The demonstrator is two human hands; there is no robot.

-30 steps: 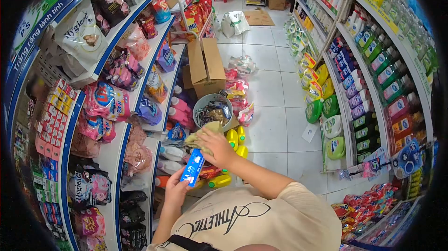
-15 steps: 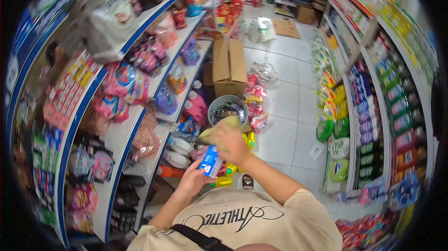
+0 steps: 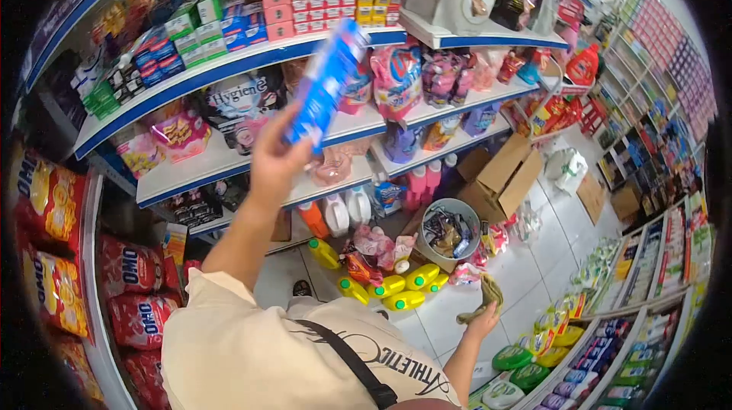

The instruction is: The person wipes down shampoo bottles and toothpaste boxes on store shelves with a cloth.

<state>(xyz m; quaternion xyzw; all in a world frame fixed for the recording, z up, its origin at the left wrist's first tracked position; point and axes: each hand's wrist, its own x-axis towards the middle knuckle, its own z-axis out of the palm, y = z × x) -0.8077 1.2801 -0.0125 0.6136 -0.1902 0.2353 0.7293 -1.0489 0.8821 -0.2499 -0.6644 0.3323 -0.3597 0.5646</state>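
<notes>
My left hand (image 3: 276,152) is raised in front of the shelves, its fingers closed round the lower end of a long blue box (image 3: 329,83). The box is tilted and smeared by motion, and its top end overlaps the upper shelf (image 3: 252,59) in this view. Small cartons stand in stacks on that shelf: red and white ones (image 3: 324,6), a yellow group (image 3: 379,2) and green ones (image 3: 194,28). Low at the right, my right hand (image 3: 482,321) grips a crumpled olive-green cloth (image 3: 488,297), which hangs out past the fingers over the tiled floor.
On the floor are a bucket (image 3: 474,236) of dark packets, an open cardboard box (image 3: 499,177) and several yellow bottles (image 3: 389,286). Red detergent bags (image 3: 133,276) fill a rack at the left. Shelves of bottles (image 3: 587,356) line the right side.
The view has turned left towards the shelves. My hands, close together before, are now apart: the left has risen with the blue box, while the right has dropped away with the cloth.
</notes>
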